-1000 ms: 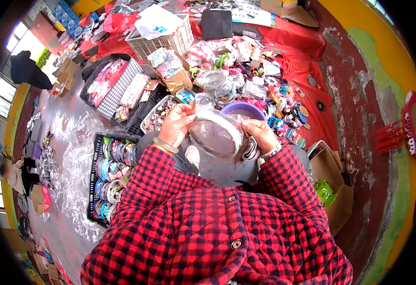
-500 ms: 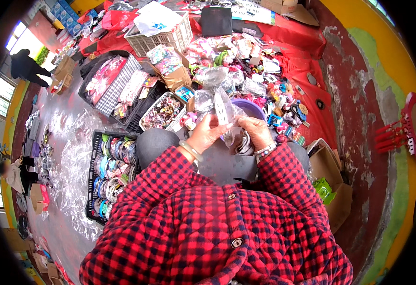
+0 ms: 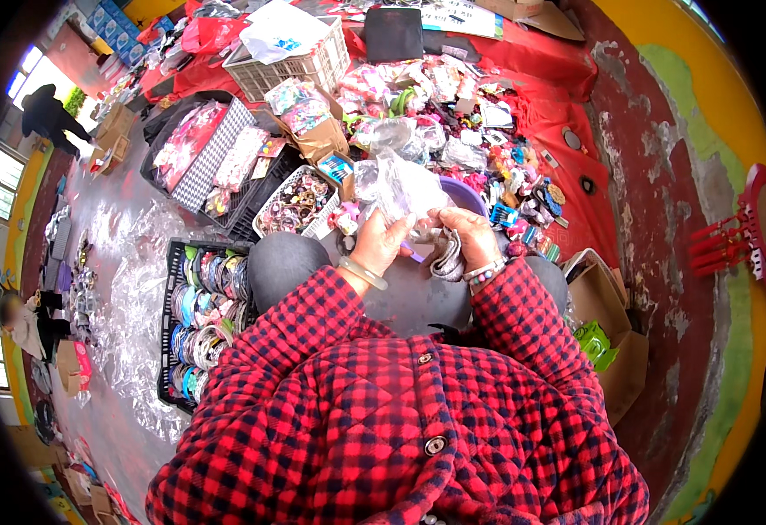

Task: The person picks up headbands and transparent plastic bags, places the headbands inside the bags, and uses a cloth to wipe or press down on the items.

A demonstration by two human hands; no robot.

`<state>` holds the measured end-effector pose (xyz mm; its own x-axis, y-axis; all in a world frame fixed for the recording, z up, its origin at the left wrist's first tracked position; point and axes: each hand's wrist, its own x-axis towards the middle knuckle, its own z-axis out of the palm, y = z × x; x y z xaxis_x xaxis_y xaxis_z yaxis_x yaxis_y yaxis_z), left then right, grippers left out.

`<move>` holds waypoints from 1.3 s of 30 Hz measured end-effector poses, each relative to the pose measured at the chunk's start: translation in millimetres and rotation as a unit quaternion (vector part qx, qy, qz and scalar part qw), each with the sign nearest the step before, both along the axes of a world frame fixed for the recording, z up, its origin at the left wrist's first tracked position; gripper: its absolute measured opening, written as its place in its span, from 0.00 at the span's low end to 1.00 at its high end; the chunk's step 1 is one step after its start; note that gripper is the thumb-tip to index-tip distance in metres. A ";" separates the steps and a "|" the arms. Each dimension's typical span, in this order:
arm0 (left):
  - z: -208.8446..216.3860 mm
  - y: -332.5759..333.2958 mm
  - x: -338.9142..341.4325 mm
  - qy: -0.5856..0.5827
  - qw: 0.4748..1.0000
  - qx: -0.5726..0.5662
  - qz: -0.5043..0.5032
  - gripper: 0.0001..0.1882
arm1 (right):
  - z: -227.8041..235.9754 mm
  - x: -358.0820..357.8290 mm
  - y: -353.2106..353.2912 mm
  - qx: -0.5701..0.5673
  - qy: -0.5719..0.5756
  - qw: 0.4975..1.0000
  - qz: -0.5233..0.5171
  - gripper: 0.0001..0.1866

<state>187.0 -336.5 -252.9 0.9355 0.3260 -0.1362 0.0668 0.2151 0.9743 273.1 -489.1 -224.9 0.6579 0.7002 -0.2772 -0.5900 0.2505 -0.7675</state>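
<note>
Both my hands are raised over my knees, holding a clear crinkled plastic bag. My left hand, with a pale bangle at the wrist, grips the bag's lower left edge. My right hand, wearing a beaded bracelet, pinches the bag's lower right side, and a grey cloth piece hangs below it. Behind the bag the rim of a purple bowl shows. My red checked jacket sleeves come up from the lower edge.
A white basket of hair ties lies just left of my hands. A black crate of bangles sits by my left knee. Small colourful trinkets cover the red cloth ahead. A cardboard box stands at my right. Two people are far left.
A second ago my hands were lower, round a purple bowl on my lap. They have since lifted the clear plastic bag up and now hold it spread in front of me.
</note>
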 end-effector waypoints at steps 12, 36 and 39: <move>12.4 3.8 0.6 0.056 0.997 -0.022 0.038 0.15 | -2.6 -0.9 1.5 0.035 0.080 0.996 -0.036 0.11; 1.0 30.7 -1.3 0.101 0.918 -0.369 0.106 0.18 | -30.3 6.1 4.1 -0.217 -0.588 0.778 -0.025 0.18; 16.1 28.7 -3.3 0.144 0.920 -0.359 0.058 0.19 | -27.5 6.7 3.6 -0.201 -0.476 0.856 -0.006 0.14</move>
